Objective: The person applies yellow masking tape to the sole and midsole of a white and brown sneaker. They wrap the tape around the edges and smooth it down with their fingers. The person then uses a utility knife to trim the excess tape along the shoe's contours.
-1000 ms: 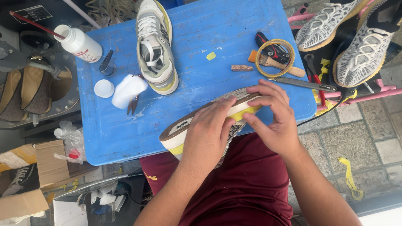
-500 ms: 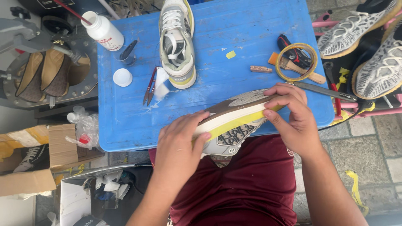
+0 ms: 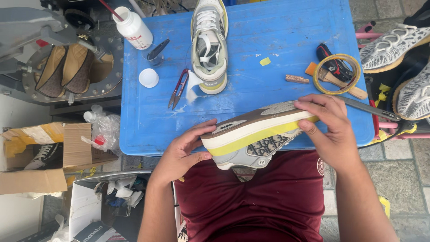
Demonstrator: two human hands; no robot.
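A: Holding: left hand point(image 3: 179, 154) and right hand point(image 3: 333, 130) clamp the sneaker point(image 3: 257, 132), sole up, over the lap.

B: Risk?

A: Yellow tape point(image 3: 251, 139) between the grips may wrinkle or lift if thumb pressure turns uneven.

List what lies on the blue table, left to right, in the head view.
White bottle → white cap → red snips → upright sneaker → yellow scrap → brown stick → tape ring.

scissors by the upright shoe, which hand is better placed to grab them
Left, probably. The left hand grips the held sneaker just below the red scissors; the right hand is farther right, near the tape roll.
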